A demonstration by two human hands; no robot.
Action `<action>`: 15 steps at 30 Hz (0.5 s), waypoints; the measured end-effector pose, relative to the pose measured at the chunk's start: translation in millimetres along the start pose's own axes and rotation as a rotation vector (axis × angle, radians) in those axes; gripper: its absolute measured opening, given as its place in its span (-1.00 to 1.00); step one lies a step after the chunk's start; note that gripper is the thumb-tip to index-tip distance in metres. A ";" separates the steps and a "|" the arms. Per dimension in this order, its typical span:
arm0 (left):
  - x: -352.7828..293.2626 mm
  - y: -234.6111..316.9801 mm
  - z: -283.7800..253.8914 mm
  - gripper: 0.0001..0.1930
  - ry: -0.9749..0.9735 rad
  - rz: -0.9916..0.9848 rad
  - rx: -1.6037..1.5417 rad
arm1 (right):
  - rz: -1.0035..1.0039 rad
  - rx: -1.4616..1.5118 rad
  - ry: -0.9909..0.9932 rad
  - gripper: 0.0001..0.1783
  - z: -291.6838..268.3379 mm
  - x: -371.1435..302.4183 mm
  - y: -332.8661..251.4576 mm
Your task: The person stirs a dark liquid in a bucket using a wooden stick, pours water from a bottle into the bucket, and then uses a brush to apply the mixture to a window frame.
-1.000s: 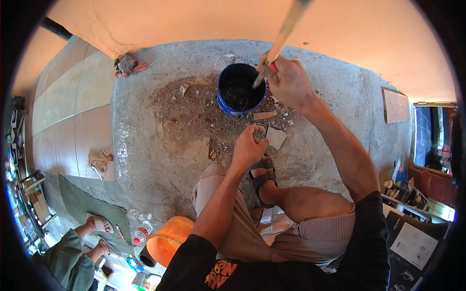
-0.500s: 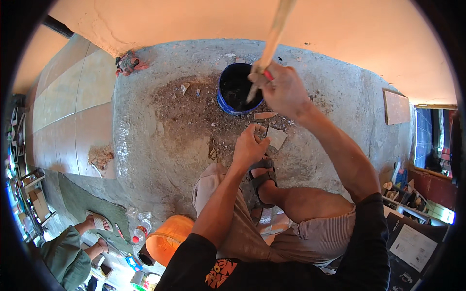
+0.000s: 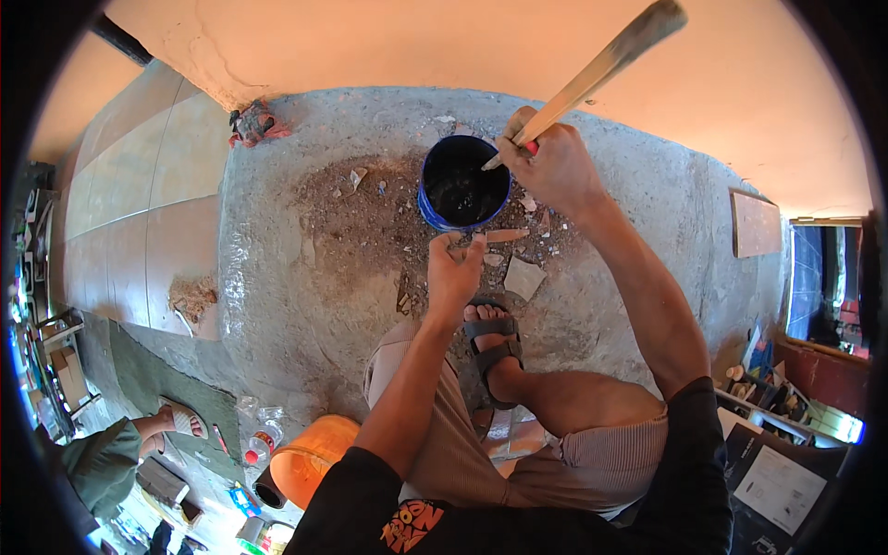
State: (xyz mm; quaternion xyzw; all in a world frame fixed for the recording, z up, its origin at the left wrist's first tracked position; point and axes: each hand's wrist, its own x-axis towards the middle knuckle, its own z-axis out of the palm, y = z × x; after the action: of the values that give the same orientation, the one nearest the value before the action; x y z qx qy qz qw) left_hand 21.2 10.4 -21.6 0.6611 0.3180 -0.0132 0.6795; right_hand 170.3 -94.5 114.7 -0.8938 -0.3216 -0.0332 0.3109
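Note:
My right hand (image 3: 555, 166) is closed round a long wooden stick (image 3: 601, 74). Its pale lower tip reaches over the right side of a blue bucket, and its thick far end points up to the right. A small red spot shows on the stick at my grip. The blue bucket (image 3: 431, 208) stands upright on the rough floor, its inside dark and wet-looking. My left hand (image 3: 455, 277) is just in front of the bucket, thumb and forefinger apart, with nothing visible in it. Whether its fingertips touch the bucket is unclear. A narrow tile shard (image 3: 507, 235) lies beside the thumb.
Rubble (image 3: 342, 208) and a larger tile piece (image 3: 524, 277) lie around the bucket. The wall (image 3: 370, 46) rises behind it. An orange bucket (image 3: 314, 453) and plastic bottle (image 3: 266, 439) are at lower left, near another person's foot (image 3: 185, 421). A board (image 3: 756, 225) leans at right.
The stick has swung from near upright to a rightward slant, its tip higher in the bucket. My left hand has moved left and closer to the bucket. The view has shifted slightly.

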 end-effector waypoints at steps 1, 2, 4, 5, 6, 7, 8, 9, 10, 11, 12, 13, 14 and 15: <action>5.9 1.3 -0.3 -0.52 -0.007 -0.098 -0.106 | -0.001 -0.054 -0.004 -0.76 -3.2 4.6 1.0; 10.1 2.0 -1.6 -0.52 -0.012 -0.197 -0.216 | 0.019 -0.066 -0.014 -0.76 -5.2 8.2 2.9; 15.4 2.6 -4.8 -0.54 0.043 -0.194 -0.215 | 0.218 -0.399 -0.060 -0.64 -8.5 13.7 10.6; 16.8 2.4 -6.5 -0.55 0.098 -0.186 -0.218 | 0.215 -0.390 -0.102 -0.64 -9.4 14.9 15.3; 17.0 1.9 -8.4 -0.55 0.095 -0.188 -0.227 | 0.196 -0.394 -0.113 -0.62 -10.1 15.3 20.0; 16.2 1.2 -10.9 -0.56 0.093 -0.235 -0.275 | 0.216 -0.422 -0.136 -0.60 -10.5 15.5 23.6; 14.7 0.6 -13.2 -0.56 0.099 -0.306 -0.318 | 0.173 -0.401 -0.133 -0.60 -11.7 15.4 25.8; 14.1 0.8 -14.6 -0.56 0.096 -0.283 -0.328 | 0.187 -0.379 -0.123 -0.61 -12.7 15.3 26.1; 13.5 1.2 -16.5 -0.55 0.090 -0.292 -0.337 | 0.184 -0.333 -0.149 -0.62 -13.9 14.4 24.1; 13.7 2.2 -18.5 -0.55 0.082 -0.322 -0.356 | 0.191 -0.357 -0.112 -0.62 -15.2 14.4 20.2; 14.0 3.4 -21.0 -0.55 0.090 -0.296 -0.348 | 0.232 -0.350 -0.174 -0.63 -16.1 13.9 14.3; 14.8 4.8 -24.0 -0.53 0.087 -0.301 -0.379 | 0.236 -0.335 -0.179 -0.65 -17.1 13.3 7.3; 15.8 6.1 -27.5 -0.52 0.077 -0.307 -0.419 | 0.254 -0.341 -0.240 -0.65 -16.4 11.6 -0.7; 16.3 7.1 -30.9 -0.52 0.104 -0.301 -0.423 | 0.216 -0.296 -0.249 -0.65 -14.9 8.8 -8.6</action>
State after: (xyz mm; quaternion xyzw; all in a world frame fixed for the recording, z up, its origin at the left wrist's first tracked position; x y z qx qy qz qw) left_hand 24.5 45.9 -20.3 0.4494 0.4431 -0.0133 0.7756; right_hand 174.2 -93.0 133.5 -0.9561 -0.2514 0.0641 0.1360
